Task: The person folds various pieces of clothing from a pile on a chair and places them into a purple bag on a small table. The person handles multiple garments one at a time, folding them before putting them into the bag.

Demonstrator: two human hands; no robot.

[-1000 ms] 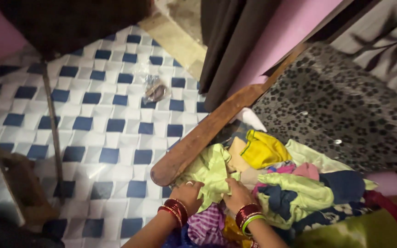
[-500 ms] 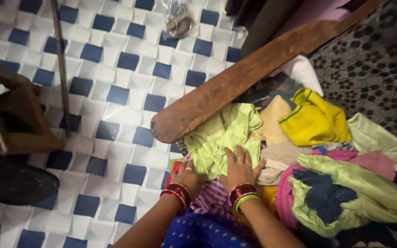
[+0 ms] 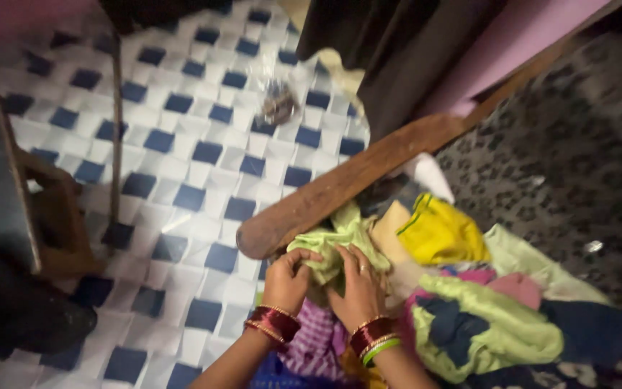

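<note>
Your left hand [image 3: 287, 279] & right hand [image 3: 358, 288] both sit on the light green cloth [image 3: 336, 248], fingers [image 3: 304, 256] curled shut round its bunched fabric. Cloth's at the near edge of the clothes pile [image 3: 484, 310], just below the wooden plank [image 3: 354, 184], beside a yellow garment [image 3: 440, 234]. Wrists bent down, bangles [image 3: 271, 323] showing, over the tiled floor [image 3: 181, 144].

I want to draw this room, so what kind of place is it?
Most likely a room in a home, perhaps a bedroom. A pile of clothes lies on a spotted bedspread with a wooden bed rail, over a blue-and-white tiled floor. Both hands, left hand and right hand, grip a light green garment.
</note>
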